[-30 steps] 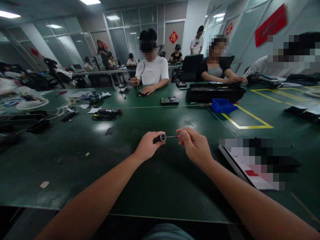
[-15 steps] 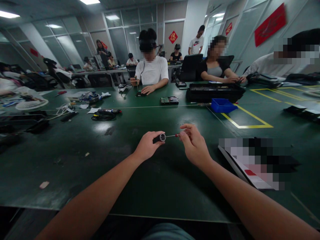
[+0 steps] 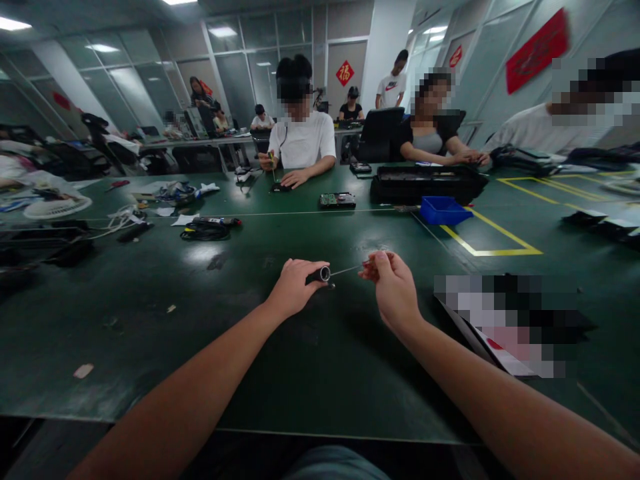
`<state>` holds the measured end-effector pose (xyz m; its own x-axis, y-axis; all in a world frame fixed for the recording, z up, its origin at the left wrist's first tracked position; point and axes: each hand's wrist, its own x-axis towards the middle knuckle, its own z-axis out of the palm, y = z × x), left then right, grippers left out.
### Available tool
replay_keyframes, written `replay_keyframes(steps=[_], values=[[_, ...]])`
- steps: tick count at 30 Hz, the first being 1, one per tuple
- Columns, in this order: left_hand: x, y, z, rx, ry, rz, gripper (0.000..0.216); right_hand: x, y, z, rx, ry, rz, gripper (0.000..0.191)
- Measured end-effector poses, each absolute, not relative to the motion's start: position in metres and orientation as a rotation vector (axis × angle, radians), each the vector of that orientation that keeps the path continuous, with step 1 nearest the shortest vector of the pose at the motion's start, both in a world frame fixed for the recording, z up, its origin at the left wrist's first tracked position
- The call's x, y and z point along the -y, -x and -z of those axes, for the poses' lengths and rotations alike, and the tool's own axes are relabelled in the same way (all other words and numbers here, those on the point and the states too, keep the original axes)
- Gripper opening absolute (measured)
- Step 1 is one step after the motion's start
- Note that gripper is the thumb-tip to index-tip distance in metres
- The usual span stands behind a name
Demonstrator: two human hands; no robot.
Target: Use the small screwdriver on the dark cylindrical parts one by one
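Over a green table [image 3: 310, 373], the left hand [image 3: 293, 288] holds a black tube [image 3: 315, 275], its round end showing. The right hand [image 3: 396, 290] pinches a screwdriver [image 3: 345, 271], whose thin shaft reaches to the tube's end. Beyond lie a coiled cable [image 3: 204, 231], a drive [image 3: 338, 199], a blue tray [image 3: 445, 213] and a black case [image 3: 430, 186]; opposite sits a person [image 3: 306, 141] in white.

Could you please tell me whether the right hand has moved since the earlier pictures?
Yes: judged against the blue bin, the right hand has shifted slightly right, away from the black tube in the left hand.
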<state>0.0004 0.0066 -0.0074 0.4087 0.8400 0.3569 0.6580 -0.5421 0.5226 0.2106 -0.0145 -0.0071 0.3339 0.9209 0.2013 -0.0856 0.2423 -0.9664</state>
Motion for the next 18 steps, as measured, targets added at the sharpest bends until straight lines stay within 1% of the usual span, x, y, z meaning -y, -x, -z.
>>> replay_keyframes(steps=[5, 9, 13, 18], values=[[-0.005, 0.0, 0.007, -1.344, -2.335, -0.895, 0.037, 0.021, -0.211, 0.0, 1.138, 1.165, -0.712, 0.029], [-0.003, -0.001, 0.006, -1.339, -2.216, -0.982, 0.032, 0.025, -0.21, -0.008, 1.192, 1.157, -0.683, 0.027], [-0.001, -0.002, 0.005, -1.314, -2.106, -1.054, 0.039, 0.028, -0.21, -0.012, 1.239, 1.133, -0.645, 0.027], [0.003, -0.002, -0.005, -1.367, -1.891, -1.028, 0.035, 0.032, -0.212, -0.015, 1.292, 1.118, -0.594, 0.027]])
